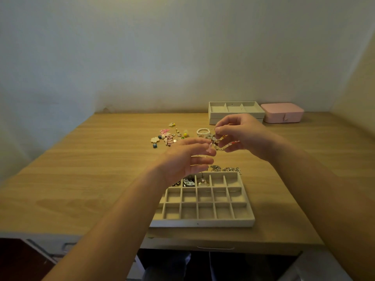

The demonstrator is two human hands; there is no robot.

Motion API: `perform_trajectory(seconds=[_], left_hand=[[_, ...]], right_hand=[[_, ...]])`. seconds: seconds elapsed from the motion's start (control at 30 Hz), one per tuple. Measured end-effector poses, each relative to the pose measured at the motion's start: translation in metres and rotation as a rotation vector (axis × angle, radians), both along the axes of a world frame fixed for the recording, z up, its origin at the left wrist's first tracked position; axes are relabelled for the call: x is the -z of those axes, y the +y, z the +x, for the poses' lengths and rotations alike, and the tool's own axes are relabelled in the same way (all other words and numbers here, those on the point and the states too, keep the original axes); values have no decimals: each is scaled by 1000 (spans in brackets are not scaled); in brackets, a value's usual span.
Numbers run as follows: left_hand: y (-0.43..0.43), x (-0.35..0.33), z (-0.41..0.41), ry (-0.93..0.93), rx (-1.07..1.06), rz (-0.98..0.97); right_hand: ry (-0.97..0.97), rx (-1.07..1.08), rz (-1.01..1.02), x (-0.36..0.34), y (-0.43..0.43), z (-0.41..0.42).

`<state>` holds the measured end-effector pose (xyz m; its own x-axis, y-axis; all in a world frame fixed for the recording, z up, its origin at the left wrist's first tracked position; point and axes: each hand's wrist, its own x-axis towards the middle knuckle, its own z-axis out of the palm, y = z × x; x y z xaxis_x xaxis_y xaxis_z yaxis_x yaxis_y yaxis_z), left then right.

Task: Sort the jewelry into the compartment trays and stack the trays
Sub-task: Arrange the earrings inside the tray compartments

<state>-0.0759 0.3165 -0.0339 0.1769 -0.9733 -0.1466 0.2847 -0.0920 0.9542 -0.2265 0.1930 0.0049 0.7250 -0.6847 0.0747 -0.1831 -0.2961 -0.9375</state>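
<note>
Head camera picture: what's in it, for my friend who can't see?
The right hand pinches a beaded bracelet above a wooden desk, and the open left hand reaches toward it. A compartment tray sits below, loose jewelry beyond.

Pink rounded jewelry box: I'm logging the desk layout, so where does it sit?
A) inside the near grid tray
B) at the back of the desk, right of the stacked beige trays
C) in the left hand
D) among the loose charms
B: the pink rounded jewelry box stands closed at the back of the wooden desk, just right of the stacked beige trays.
</note>
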Motion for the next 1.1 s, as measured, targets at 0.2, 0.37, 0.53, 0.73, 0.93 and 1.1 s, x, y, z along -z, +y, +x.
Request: perform_trajectory(seconds=[0.2, 0.37, 0.53, 0.73, 0.93, 1.1], left_hand=[[-1, 10, -5, -214, -81, -28], [-3, 19, -12, -495, -153, -20], [-6, 29, -14, -1059, -160, -4], [-7, 35, -18, -1395, -147, -22], [-8, 38, -15, -1385, -49, 17], [-9, 37, -14, -1394, 6, 13]], right_hand=[[63, 39, -9, 13, -5, -8], [188, 78, -50, 32, -10, -12], [300, 44, -99, 50, -13, -17], [399, -8, -226, 64, -14, -11], [423, -47, -301, 72, -18, -8], [448, -106, -389, 70, -18, -7]])
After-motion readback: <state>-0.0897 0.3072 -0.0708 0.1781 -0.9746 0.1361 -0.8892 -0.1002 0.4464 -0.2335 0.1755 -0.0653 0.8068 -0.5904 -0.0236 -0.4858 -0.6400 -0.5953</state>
